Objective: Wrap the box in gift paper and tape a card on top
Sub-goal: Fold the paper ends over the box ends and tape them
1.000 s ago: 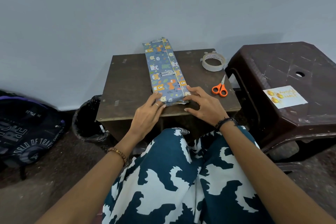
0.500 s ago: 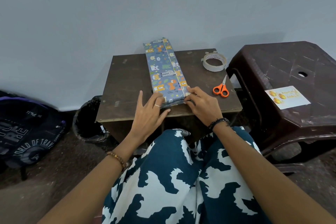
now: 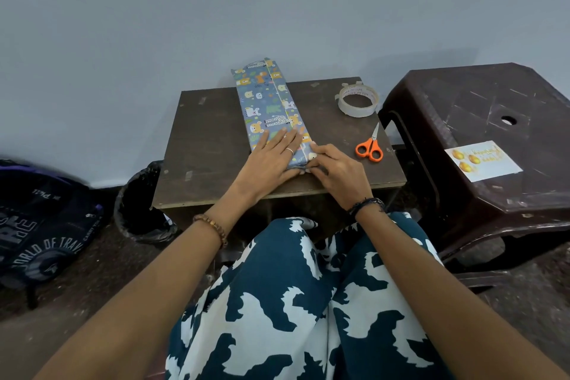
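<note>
The box (image 3: 270, 108), centre frame on the small table (image 3: 209, 145), is already covered lengthwise in gift paper, seam running along its top. The near end is not yet closed. Left hand (image 3: 271, 160) lies flat, fingers straight, pressing the top. Right hand (image 3: 334, 171) pinches the paper at the near end corner. The card (image 3: 482, 160), right of frame on the stool (image 3: 493, 108), awaits taping; the tape roll (image 3: 357, 101) and scissors (image 3: 370, 146) lie unused.

A plain room in somebody's home, by the look of it: a bare painted wall (image 3: 277, 3), a scuffed little wooden surface (image 3: 209, 145) pushed against it, a dark plastic stool (image 3: 481, 120) alongside, a lined bin (image 3: 138, 210) and a backpack (image 3: 43, 225) on the rough floor (image 3: 530, 302).
</note>
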The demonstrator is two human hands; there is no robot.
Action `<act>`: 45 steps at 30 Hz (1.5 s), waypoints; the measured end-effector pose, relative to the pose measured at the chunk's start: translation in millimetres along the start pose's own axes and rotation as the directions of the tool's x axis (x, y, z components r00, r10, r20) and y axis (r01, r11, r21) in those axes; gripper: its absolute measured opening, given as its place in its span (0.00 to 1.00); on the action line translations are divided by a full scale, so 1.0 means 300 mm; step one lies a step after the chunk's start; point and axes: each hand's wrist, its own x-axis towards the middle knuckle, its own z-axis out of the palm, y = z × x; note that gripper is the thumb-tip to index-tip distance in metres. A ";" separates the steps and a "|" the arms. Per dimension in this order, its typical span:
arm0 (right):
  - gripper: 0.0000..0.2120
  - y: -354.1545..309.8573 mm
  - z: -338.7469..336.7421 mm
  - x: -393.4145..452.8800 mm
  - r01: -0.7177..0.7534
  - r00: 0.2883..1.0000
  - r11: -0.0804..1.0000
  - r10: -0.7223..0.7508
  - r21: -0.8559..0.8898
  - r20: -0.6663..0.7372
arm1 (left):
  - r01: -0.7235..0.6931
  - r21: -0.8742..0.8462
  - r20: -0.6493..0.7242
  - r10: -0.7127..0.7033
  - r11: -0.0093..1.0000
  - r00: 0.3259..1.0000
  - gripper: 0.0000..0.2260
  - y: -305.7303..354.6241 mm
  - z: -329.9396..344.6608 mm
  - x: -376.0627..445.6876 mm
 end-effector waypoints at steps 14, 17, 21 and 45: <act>0.20 -0.004 -0.005 0.001 -0.187 0.976 0.958 0.155 0.218 0.154 | -0.014 -0.032 -0.017 0.013 0.999 1.000 0.34 -0.007 0.017 0.009; 0.22 -0.007 -0.008 0.006 -0.199 0.976 0.951 0.171 0.235 0.134 | -0.010 -0.044 -0.039 0.008 0.999 0.999 0.33 -0.008 0.016 0.005; 0.21 -0.008 -0.009 0.011 -0.289 0.956 0.911 0.259 0.294 0.139 | -0.026 -0.041 -0.096 0.022 0.999 0.995 0.30 -0.003 0.017 0.003; 0.20 0.019 -0.043 0.024 -0.388 0.920 0.803 0.309 0.452 0.240 | 0.003 -0.106 -0.074 -0.011 0.994 0.997 0.31 0.001 0.019 0.005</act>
